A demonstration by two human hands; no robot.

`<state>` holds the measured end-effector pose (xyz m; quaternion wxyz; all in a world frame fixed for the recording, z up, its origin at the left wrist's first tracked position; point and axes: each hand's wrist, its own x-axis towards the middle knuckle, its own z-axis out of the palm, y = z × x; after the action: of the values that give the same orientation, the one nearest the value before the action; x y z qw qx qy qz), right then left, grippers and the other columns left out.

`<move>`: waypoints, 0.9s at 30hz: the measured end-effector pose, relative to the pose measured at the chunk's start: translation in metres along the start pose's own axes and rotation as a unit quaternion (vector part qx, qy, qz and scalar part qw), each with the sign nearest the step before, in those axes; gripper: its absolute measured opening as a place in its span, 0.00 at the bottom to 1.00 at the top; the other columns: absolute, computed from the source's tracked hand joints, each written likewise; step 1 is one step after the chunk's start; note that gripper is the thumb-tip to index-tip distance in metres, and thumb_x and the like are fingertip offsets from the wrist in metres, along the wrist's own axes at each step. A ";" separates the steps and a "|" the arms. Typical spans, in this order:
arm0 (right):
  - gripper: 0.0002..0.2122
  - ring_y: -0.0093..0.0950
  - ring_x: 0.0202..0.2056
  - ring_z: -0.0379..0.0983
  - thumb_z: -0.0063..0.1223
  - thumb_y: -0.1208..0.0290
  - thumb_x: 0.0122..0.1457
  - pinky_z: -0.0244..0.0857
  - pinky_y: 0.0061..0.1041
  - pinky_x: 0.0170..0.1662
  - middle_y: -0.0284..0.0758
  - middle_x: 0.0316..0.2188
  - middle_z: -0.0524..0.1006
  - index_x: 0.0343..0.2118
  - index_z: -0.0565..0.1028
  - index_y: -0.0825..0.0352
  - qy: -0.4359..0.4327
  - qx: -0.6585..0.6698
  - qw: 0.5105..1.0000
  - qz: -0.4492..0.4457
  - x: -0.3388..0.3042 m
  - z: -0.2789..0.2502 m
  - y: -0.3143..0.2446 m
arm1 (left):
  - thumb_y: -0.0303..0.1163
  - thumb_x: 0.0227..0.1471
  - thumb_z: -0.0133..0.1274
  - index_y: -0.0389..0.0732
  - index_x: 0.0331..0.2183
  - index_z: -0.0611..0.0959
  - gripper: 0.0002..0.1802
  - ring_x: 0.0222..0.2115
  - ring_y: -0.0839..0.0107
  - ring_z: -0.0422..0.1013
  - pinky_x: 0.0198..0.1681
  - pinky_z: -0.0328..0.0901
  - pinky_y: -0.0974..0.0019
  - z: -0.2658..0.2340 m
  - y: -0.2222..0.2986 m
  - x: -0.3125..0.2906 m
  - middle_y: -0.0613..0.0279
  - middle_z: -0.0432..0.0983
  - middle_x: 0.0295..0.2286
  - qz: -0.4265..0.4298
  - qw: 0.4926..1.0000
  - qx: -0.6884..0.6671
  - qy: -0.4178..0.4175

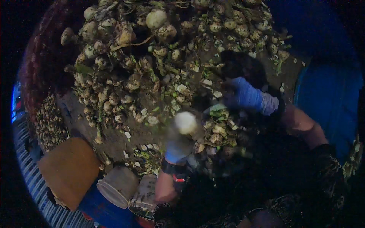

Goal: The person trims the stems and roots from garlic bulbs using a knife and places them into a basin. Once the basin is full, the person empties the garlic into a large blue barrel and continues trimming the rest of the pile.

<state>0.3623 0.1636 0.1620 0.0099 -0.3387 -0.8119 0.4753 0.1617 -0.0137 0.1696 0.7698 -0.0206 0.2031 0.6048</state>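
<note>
Just below the middle of the frame, a pale round bulb sits at the upper end of the blurred left hand, which wears a blue glove and seems to have its fingers closed around the bulb's lower side. The bulb's bright white face points up toward the camera; its outline is nearly round, so I cannot tell its long axis. Right of centre, the right hand, also gloved in blue, reaches leftward; its fingers are lost in shadow, and I cannot tell whether they are open or closed. Pale and green trimmings lie between the hands and above. A soil-stained bulb heap fills the top, with buckets at lower left.
</note>
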 end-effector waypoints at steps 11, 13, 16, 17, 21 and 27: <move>0.13 0.13 0.25 0.62 0.62 0.71 0.40 0.61 0.20 0.27 0.25 0.21 0.70 0.30 0.72 0.67 -0.082 0.254 0.958 0.105 -0.003 0.028 -0.011 | 0.35 0.41 0.53 0.36 0.36 0.75 0.18 0.39 0.64 0.69 0.45 0.65 0.60 0.010 -0.002 0.003 0.56 0.72 0.36 0.035 0.983 0.065 0.167; 0.13 0.13 0.25 0.62 0.62 0.71 0.41 0.61 0.20 0.27 0.26 0.20 0.69 0.30 0.72 0.67 -0.071 0.259 0.961 0.068 -0.003 0.032 -0.001 | 0.31 0.42 0.53 0.35 0.38 0.76 0.17 0.42 0.67 0.67 0.41 0.66 0.68 0.018 -0.008 0.011 0.57 0.72 0.38 0.045 0.977 0.179 0.108; 0.12 0.14 0.25 0.63 0.61 0.71 0.41 0.61 0.20 0.28 0.26 0.20 0.69 0.29 0.72 0.67 -0.065 0.239 0.969 -0.008 -0.001 0.034 0.008 | 0.32 0.40 0.57 0.32 0.39 0.76 0.22 0.38 0.71 0.69 0.39 0.66 0.69 0.011 -0.021 0.006 0.55 0.73 0.38 0.047 0.826 0.559 0.064; 0.13 0.14 0.25 0.64 0.61 0.71 0.42 0.62 0.20 0.28 0.27 0.19 0.69 0.30 0.72 0.68 -0.072 0.217 0.972 -0.048 0.001 0.034 0.007 | 0.32 0.40 0.57 0.32 0.39 0.76 0.22 0.38 0.71 0.69 0.39 0.66 0.69 -0.003 -0.022 0.006 0.55 0.73 0.38 0.047 0.827 0.557 0.062; 0.15 0.16 0.25 0.65 0.61 0.71 0.42 0.63 0.22 0.28 0.28 0.20 0.71 0.35 0.73 0.69 -0.117 0.245 0.954 0.124 0.000 0.013 -0.038 | 0.30 0.39 0.58 0.33 0.32 0.80 0.15 0.28 0.71 0.71 0.32 0.65 0.65 -0.025 -0.023 -0.008 0.55 0.76 0.25 0.020 0.764 0.585 0.272; 0.19 0.19 0.30 0.69 0.59 0.71 0.44 0.66 0.25 0.34 0.32 0.28 0.76 0.41 0.74 0.66 -0.234 0.189 0.954 0.018 -0.016 0.055 0.011 | 0.31 0.41 0.57 0.36 0.29 0.80 0.10 0.29 0.69 0.71 0.33 0.65 0.63 0.029 0.014 -0.007 0.59 0.76 0.27 0.016 0.840 0.461 0.285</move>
<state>0.3620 0.1160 0.1287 -0.1246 -0.2244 -0.6810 0.6859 0.1562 -0.0080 0.2018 0.5886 0.1691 0.6691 0.4211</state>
